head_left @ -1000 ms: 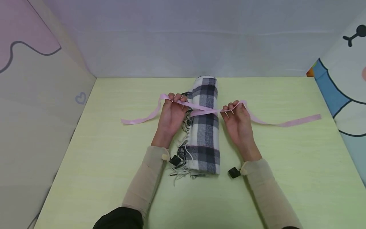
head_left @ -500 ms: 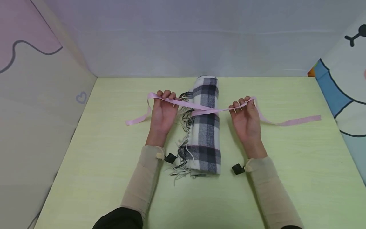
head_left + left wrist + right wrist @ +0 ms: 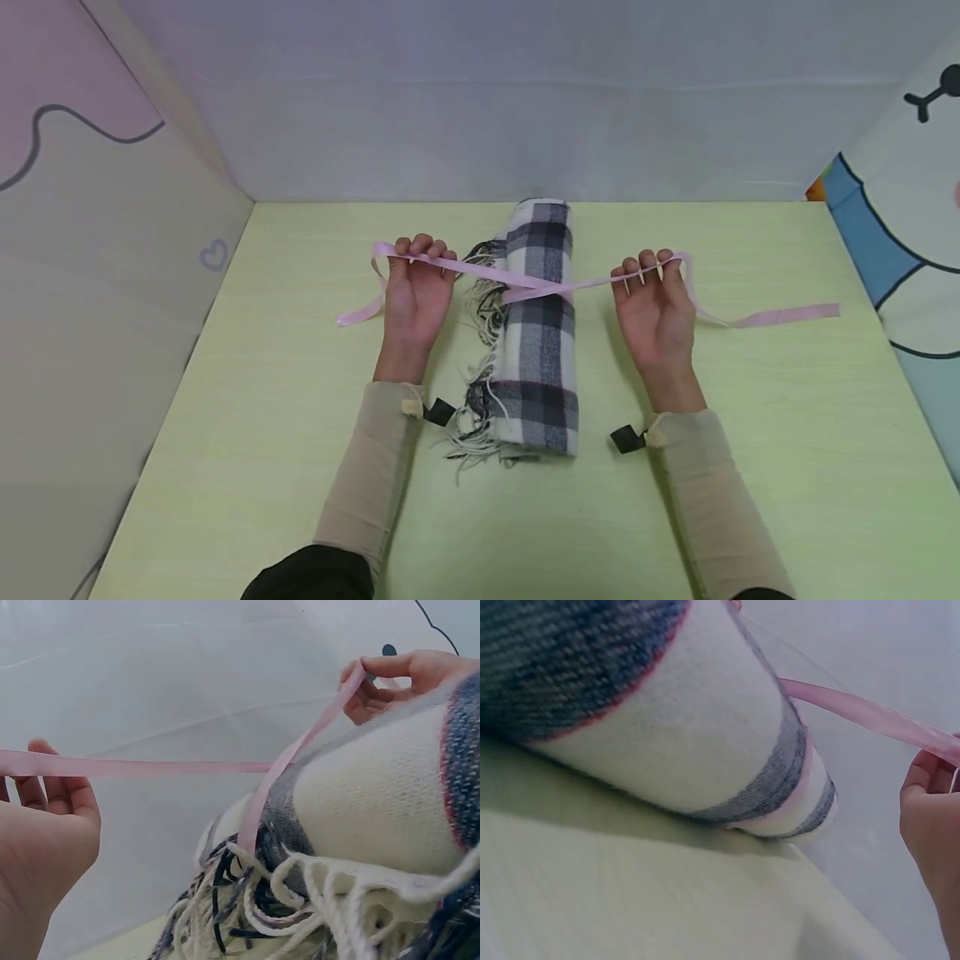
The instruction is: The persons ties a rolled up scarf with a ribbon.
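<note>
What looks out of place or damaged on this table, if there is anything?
Nothing looks damaged or spilled. Only the fringe seems untidy: its strands splay unevenly along the left side of the rolled checked cloth, which otherwise looks neat. The pink ribbon crosses itself on top, with no visible tear.

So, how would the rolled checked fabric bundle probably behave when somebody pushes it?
The rolled grey and white checked fabric bundle may roll a little, as its sides are rounded. It probably dents softly, since the cloth looks thick. Its pale and dark yarn fringe may flop, because the strands hang loose.
</note>
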### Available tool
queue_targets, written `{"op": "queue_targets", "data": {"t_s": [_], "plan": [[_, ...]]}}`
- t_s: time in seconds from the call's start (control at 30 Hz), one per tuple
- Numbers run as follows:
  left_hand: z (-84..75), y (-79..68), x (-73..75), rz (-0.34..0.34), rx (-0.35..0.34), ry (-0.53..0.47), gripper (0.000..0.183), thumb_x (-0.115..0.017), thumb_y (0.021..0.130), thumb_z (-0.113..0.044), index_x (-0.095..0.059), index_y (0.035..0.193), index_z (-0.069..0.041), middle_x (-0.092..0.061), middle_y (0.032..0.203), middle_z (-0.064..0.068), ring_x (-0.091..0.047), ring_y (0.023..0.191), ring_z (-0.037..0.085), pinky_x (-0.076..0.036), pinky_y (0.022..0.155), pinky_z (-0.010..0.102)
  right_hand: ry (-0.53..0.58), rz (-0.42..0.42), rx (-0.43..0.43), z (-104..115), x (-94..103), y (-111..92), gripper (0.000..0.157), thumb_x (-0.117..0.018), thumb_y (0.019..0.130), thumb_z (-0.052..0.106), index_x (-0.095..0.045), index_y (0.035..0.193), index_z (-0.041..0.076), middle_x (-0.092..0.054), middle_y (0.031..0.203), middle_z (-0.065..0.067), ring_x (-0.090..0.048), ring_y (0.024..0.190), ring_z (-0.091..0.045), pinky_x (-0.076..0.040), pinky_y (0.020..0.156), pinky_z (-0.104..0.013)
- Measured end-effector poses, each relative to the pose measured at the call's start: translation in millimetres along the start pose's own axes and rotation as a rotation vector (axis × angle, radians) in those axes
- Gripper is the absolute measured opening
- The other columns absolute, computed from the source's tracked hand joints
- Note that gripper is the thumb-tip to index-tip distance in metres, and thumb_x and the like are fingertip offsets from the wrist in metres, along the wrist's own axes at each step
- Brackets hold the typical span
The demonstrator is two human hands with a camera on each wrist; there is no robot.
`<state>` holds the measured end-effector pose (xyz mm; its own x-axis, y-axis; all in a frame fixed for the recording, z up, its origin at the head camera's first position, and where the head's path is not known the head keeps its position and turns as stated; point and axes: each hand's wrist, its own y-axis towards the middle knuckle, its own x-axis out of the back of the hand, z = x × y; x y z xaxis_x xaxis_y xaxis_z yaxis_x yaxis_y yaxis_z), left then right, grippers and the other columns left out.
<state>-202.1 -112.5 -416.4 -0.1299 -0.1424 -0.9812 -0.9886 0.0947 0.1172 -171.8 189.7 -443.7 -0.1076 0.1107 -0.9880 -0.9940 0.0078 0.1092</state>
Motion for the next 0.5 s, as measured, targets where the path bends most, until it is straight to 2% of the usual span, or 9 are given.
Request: {"op": "queue_targets", "data": {"t_s": [0.13,0.33,0.5], "plan": [[-4.0,0.2,-0.1,-0.005,-0.007,-0.045,0.025,-0.059,0.094,-0.032,-0.060,0.080,-0.012,-0.055,0.082,0.000,-0.051,0.076,0.018,-0.044,0.078,0.032,-0.003,-0.011,0.026,4,-1.1,1,0.020,-0.056,0.106,0.020,-0.059,0.102,0.001,-0.061,0.093,-0.013,-0.058,0.088,-0.030,-0.050,0.089,-0.041],[-9.2,-0.2,-0.9,0.002,0.011,-0.088,0.023,-0.063,0.088,-0.033,-0.060,0.081,-0.011,-0.053,0.078,0.001,-0.046,0.069,0.017,-0.039,0.070,0.031,0.044,-0.022,0.022,11,-0.6,2,0.018,-0.059,0.104,0.017,-0.059,0.101,0.000,-0.062,0.089,-0.014,-0.058,0.080,-0.029,-0.048,0.083,-0.040],[-7.7,-1.0,-1.3,-0.021,0.017,-0.035,0.023,-0.062,0.088,-0.035,-0.058,0.083,-0.012,-0.052,0.079,-0.001,-0.044,0.070,0.016,-0.037,0.069,0.030,0.009,-0.013,0.010,12,-1.1,1,0.014,-0.061,0.104,0.013,-0.059,0.101,0.000,-0.061,0.088,-0.013,-0.057,0.078,-0.027,-0.047,0.080,-0.038]]}}
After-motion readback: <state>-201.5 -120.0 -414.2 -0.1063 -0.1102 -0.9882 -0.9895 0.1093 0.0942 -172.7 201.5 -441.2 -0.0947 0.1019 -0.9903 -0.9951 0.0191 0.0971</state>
